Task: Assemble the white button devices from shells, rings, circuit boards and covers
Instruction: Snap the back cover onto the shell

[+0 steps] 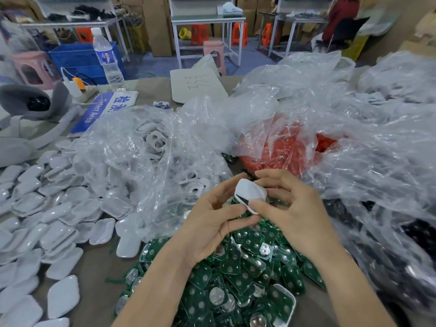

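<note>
Both hands are together above the far edge of the heap of flat green circuit boards (236, 267), clamped on 1 white rounded plastic button device (250, 193). The device is off the table, tilted, between the fingertips.

Left hand (207, 223): grips the device from the left, thumb tip under its lower edge, fingers curled at its side.
Right hand (290, 208): pinches it from the right, thumb on the near face, index finger arched over the top.

I see a dark wedge-shaped gap along the device's near seam. Can't tell what's inside.

Around the green heap:
- Left of it: a spread of loose glossy white plastic shells (47, 220) on the brown table top (94, 267).
- Beyond it, to the left: a crumpled clear plastic bag of white ring frames (153, 147).
- Beyond it, to the right: a clear bag of orange parts (283, 149).
- Right of it: a clear bag of dark parts (412, 232), too blurred to identify.
- Well beyond it, far left: a clear plastic water bottle (107, 57) and a blue-and-white "Detect Area" sign (99, 109).
</note>
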The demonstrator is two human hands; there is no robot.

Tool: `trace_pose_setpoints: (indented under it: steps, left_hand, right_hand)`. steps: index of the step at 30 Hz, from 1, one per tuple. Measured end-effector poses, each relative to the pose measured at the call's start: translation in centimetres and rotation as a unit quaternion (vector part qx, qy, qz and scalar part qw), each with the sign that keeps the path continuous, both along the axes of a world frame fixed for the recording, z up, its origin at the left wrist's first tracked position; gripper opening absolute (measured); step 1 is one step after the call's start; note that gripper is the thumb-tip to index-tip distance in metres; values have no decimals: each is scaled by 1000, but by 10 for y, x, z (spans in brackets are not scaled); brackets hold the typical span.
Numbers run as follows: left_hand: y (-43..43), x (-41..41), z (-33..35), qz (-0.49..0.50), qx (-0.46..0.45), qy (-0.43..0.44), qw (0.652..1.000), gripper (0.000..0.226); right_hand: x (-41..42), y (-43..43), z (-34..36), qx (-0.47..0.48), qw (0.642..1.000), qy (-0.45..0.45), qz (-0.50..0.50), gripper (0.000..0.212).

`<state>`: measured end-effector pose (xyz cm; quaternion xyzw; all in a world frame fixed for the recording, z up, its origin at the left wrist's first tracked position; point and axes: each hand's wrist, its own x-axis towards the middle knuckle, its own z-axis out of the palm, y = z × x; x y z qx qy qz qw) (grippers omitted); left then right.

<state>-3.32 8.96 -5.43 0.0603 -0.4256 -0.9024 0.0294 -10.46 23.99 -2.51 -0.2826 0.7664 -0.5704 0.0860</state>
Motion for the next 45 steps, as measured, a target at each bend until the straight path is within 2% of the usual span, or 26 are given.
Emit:
trace_pose_setpoints:
  steps: [3,5,8,14,26,32,35,38,42,45]
  left_hand:
    - [1,-1,-2,-2,-33,17,999,50]
    - [1,-1,-3,-2,-63,23,998,47]
    - [1,-2,-6,22,-169,17,985,48]
    - [-2,-1,-7,56,-270,-5,961,45]
    - [-3,1,-6,40,-284,1,958,43]
    - [-2,0,-6,44,-227,-6,973,30]
    - [0,-1,-8,45,-226,2,973,30]
    - [1,-1,-9,40,-230,8,972,31]
    - [-1,-1,-11,42,-265,6,963,33]
    - [0,-2,-10,53,-261,2,964,31]
  right_hand:
    - [-1,4,4,7,1000,10,20,43]
    - [-2,6,6,49,997,55,20,41]
    - [-3,9,5,101,989,103,15,41]
    - [-9,12,2,98,991,92,28,39]
    - [-13,11,-4,59,994,62,66,40]
    - [-10,9,-10,50,995,66,63,38]
    - [-11,8,-13,24,998,32,58,31]
    - [-14,8,-15,-41,997,-58,36,23]
    - [-18,5,-17,-66,985,-158,28,18]
    - [-20,1,-18,-77,980,-180,20,14]
